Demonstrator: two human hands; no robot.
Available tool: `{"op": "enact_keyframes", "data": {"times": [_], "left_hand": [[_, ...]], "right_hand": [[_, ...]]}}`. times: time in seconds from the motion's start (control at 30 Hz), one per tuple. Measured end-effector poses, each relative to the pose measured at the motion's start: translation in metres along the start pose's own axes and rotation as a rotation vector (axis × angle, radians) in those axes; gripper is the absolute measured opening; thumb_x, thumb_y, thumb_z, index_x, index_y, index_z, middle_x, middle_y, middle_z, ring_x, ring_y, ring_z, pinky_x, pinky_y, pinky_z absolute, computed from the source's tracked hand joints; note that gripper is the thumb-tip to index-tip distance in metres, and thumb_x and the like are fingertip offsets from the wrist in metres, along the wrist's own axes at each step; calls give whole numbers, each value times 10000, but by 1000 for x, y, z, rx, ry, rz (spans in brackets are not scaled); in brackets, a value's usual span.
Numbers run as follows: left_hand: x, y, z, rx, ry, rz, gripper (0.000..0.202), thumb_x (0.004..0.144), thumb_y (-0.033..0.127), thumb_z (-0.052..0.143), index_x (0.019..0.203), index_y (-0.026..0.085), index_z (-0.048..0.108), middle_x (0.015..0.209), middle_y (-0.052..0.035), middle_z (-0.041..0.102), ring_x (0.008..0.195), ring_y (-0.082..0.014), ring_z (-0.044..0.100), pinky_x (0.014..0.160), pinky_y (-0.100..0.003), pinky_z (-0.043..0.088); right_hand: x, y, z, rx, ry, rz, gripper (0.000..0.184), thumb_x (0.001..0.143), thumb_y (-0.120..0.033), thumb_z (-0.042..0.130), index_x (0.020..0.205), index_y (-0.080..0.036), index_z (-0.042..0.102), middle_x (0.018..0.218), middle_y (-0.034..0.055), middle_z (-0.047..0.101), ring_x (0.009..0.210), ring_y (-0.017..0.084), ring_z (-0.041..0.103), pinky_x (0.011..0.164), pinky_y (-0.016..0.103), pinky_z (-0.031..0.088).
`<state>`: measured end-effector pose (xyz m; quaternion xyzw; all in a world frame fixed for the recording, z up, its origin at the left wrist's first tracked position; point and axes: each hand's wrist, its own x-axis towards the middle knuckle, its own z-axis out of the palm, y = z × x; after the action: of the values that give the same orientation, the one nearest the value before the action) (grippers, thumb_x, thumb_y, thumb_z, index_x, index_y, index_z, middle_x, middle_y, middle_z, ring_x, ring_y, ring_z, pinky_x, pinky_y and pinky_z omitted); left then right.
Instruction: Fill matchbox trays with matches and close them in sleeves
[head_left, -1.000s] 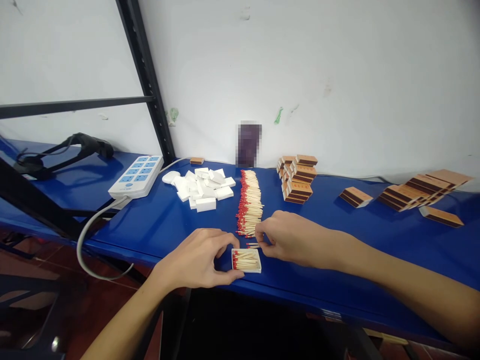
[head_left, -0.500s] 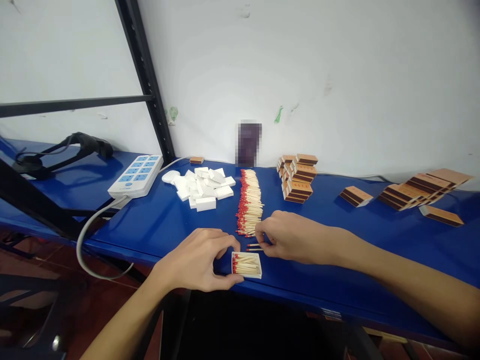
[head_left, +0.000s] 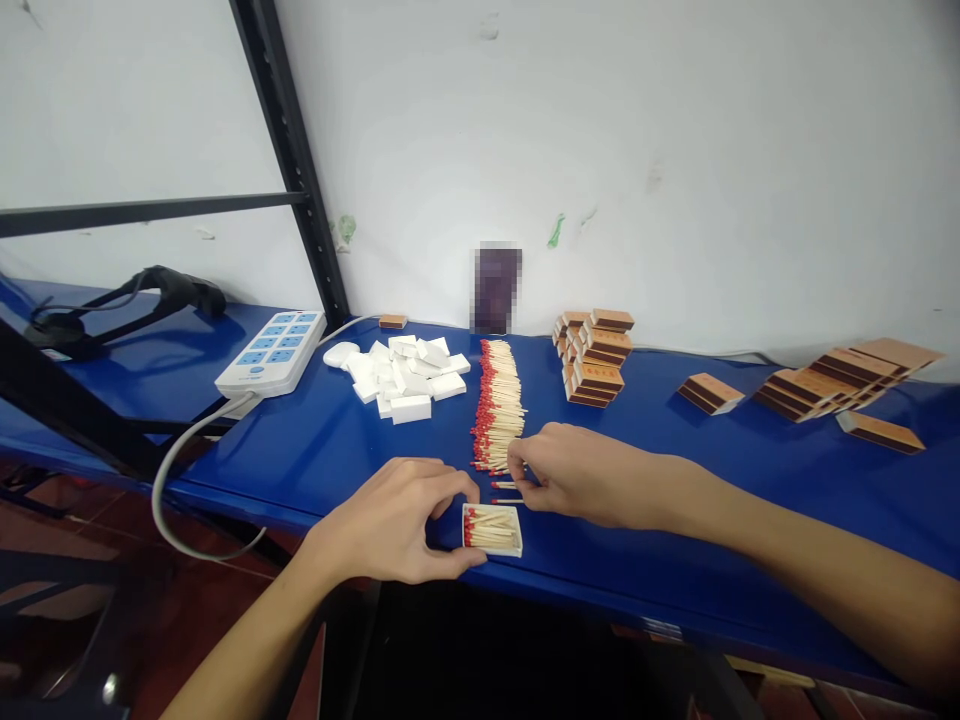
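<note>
My left hand (head_left: 394, 520) grips the left side of a small white matchbox tray (head_left: 493, 529) filled with red-tipped matches, near the front edge of the blue table (head_left: 660, 480). My right hand (head_left: 574, 472) is pinched at the near end of a long row of loose matches (head_left: 498, 402), its fingertips on a couple of matches lying just above the tray. A heap of white empty trays (head_left: 407, 376) lies to the left of the row. A stack of brown matchbox sleeves (head_left: 595, 356) stands to its right.
A white and blue power strip (head_left: 273, 351) with a grey cable sits at the left. More brown sleeves (head_left: 840, 385) lie at the far right. A black metal rack post (head_left: 292, 160) rises behind. A dark blurred object (head_left: 496, 289) leans on the white wall.
My right hand has shifted slightly up and left toward the end of the match row. The tray has slid a little toward me under my left hand.
</note>
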<state>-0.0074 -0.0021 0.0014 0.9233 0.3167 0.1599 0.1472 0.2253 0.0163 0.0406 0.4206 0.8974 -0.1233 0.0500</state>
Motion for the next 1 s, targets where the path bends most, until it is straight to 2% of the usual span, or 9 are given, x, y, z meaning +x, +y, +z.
{"op": "enact_keyframes", "data": {"times": [0.23, 0.37, 0.57, 0.7, 0.9, 1.0], "left_hand": [[0, 0, 0, 4, -2, -3, 293, 763, 430, 694, 928, 206, 602, 682, 50, 492, 610, -131, 479, 643, -273, 357], [0, 0, 0, 4, -4, -12, 299, 765, 441, 691, 931, 210, 600, 676, 52, 490, 616, -135, 486, 650, -276, 361], [1, -1, 1, 8, -11, -30, 314, 770, 452, 681, 954, 208, 609, 681, 47, 486, 610, -134, 481, 639, -273, 365], [1, -1, 1, 7, -13, -34, 312, 778, 465, 667, 942, 206, 614, 678, 44, 482, 607, -134, 472, 629, -270, 361], [1, -1, 0, 0, -17, -25, 306, 780, 466, 671, 935, 210, 608, 675, 47, 476, 602, -131, 467, 618, -270, 355], [1, -1, 0, 1, -13, -22, 304, 779, 458, 677, 941, 211, 606, 675, 48, 476, 603, -131, 465, 619, -270, 356]], "right_hand": [[3, 1, 6, 2, 2, 11, 56, 779, -169, 527, 763, -183, 579, 666, 6, 587, 567, 116, 458, 498, 244, 261], [0, 0, 1, 23, 19, -6, 51, 790, -177, 528, 749, -185, 557, 657, -6, 563, 546, 105, 423, 492, 240, 254], [-10, -23, 0, 212, 13, -86, 19, 796, -199, 551, 789, -196, 569, 637, -39, 559, 541, 86, 429, 506, 214, 282], [-12, -33, 7, 178, 52, -55, 68, 803, -185, 514, 767, -187, 571, 645, -15, 586, 555, 104, 472, 504, 235, 280], [-16, -20, -10, 141, 26, 14, 107, 835, -268, 541, 857, -202, 623, 746, 21, 615, 655, 138, 522, 543, 235, 323], [-15, -11, -10, 93, -22, 29, 138, 813, -296, 576, 900, -211, 642, 760, 30, 614, 712, 165, 534, 551, 239, 329]]}}
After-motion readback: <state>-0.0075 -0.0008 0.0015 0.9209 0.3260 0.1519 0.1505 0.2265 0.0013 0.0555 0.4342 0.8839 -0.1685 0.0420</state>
